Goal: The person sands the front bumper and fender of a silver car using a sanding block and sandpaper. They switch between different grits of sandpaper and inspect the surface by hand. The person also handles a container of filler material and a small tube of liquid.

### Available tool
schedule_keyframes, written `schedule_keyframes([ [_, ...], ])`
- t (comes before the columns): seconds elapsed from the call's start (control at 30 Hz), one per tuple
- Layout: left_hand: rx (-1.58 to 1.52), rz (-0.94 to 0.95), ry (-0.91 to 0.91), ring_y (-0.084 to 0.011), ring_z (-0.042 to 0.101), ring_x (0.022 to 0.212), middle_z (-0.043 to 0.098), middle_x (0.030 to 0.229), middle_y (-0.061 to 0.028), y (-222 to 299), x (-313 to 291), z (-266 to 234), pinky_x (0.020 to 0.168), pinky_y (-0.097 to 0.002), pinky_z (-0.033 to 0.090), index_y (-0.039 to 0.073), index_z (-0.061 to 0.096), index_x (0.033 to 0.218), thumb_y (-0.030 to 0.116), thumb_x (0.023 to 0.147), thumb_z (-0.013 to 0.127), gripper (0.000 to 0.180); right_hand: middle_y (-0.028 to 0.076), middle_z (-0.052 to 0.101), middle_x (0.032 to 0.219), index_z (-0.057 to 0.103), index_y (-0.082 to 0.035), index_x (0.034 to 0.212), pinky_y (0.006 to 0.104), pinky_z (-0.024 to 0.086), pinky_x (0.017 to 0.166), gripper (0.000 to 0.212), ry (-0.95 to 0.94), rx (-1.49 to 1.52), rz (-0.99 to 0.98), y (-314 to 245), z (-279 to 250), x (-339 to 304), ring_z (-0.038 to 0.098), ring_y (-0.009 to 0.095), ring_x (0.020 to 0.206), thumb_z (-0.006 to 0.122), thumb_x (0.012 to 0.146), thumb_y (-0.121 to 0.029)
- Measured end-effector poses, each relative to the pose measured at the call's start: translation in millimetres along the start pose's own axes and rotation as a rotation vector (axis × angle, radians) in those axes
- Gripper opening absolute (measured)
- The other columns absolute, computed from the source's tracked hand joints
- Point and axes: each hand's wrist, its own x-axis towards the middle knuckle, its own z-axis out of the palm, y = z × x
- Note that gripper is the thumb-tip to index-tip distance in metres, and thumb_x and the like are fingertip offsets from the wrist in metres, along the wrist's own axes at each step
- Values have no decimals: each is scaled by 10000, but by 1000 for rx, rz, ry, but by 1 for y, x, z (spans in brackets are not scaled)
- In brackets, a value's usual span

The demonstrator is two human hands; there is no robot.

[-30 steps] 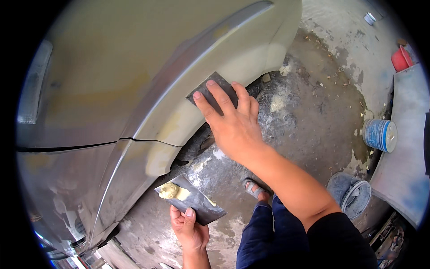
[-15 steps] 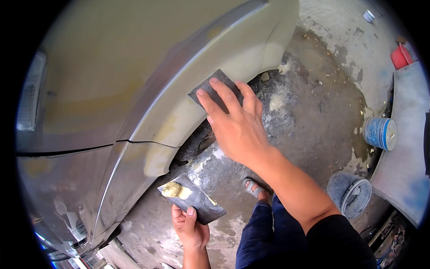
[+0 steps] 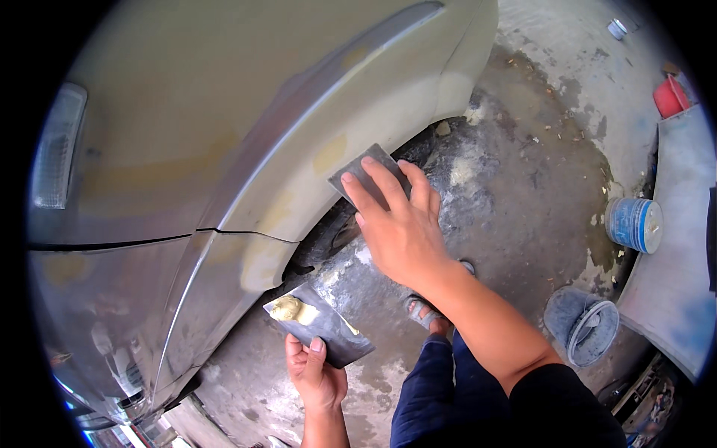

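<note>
Spreader [image 3: 369, 184] position has changed: over the last second it has shifted near and slightly right, and now lies at the near edge of the fender [image 3: 388, 104], partly over the dark gap of the wheel arch [image 3: 340, 228]. A yellowish patch [image 3: 330, 153] on the fender, just left of the spreader, is now uncovered; the blade and fingers hid much of that area earlier. Judged from this shift, a stroke over the patch is at or near its finish. Contact between blade and fender cannot be confirmed from this angle.

Right hand [image 3: 403, 224]: partly closed on the spreader, index and middle fingers spread flat across its upper face, ring finger along its right side. The thumb is mostly hidden, so its pressure cannot be told.

Left hand [image 3: 317, 377]: closed on the near edge of the plate [image 3: 328, 336], thumb on top, fingers curled below. The plate has hardly moved and sits near and left of the spreader, well apart from it. A lump of pale putty [image 3: 291, 308] lies at its far left corner, with a thin smear along its right side. Judged by eye, the lump is little changed, so material for further strokes appears available.

Blue tub [image 3: 626, 224] and grey bucket [image 3: 579, 325] remain at right on the floor [image 3: 515, 209], unmoved
</note>
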Motion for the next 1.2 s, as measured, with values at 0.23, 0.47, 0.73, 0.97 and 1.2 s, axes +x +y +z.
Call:
schedule_keyframes([
  [0.23, 11, -5, -20, -202, 587, 1067, 597, 1162, -83, 0, -1, -1, 979, -375, 452, 32, 456, 1221, 63, 880, 606, 374, 106, 397, 1380, 514, -143, 1306, 523, 347, 854, 536, -23, -75, -42, -9, 12, 18, 367, 423, 1164, 603, 779, -104],
  [0.47, -52, -8, 10, -188, 566, 1088, 595, 1177, -83, 5, 1, 4, 996, -374, 421, 35, 474, 1216, 38, 880, 604, 360, 121, 397, 1387, 506, -144, 1326, 539, 336, 937, 501, -239, 36, 65, -6, 8, -21, 373, 423, 1185, 605, 834, -126],
  [0.73, -53, 22, -44, -200, 587, 1068, 589, 1160, -92, 11, 3, 25, 957, -363, 474, 36, 430, 1258, 30, 908, 536, 366, 148, 462, 1345, 536, -53, 1310, 401, 376, 1020, 435, -421, 1479, 58, -29, -62, -98, 457, 321, 1232, 604, 894, -162],
  [0.97, -41, 30, -78, -194, 603, 1042, 608, 1143, -89, 33, -8, 34, 950, -359, 479, 21, 455, 1233, 22, 896, 553, 351, 144, 460, 1339, 511, -49, 1316, 374, 381, 1011, 414, -564, 911, 282, 1, -63, -147, 471, 306, 1214, 554, 916, -147],
  [1.2, -155, -201, -99, -205, 617, 1036, 618, 1141, -115, 51, -29, 23, 949, -359, 486, -5, 488, 1203, 9, 895, 545, 314, 143, 486, 1313, 337, 39, 1400, 350, 427, 982, 501, -545, 1864, 808, 11, -107, -143, 507, 199, 1183, 517, 962, -127],
])
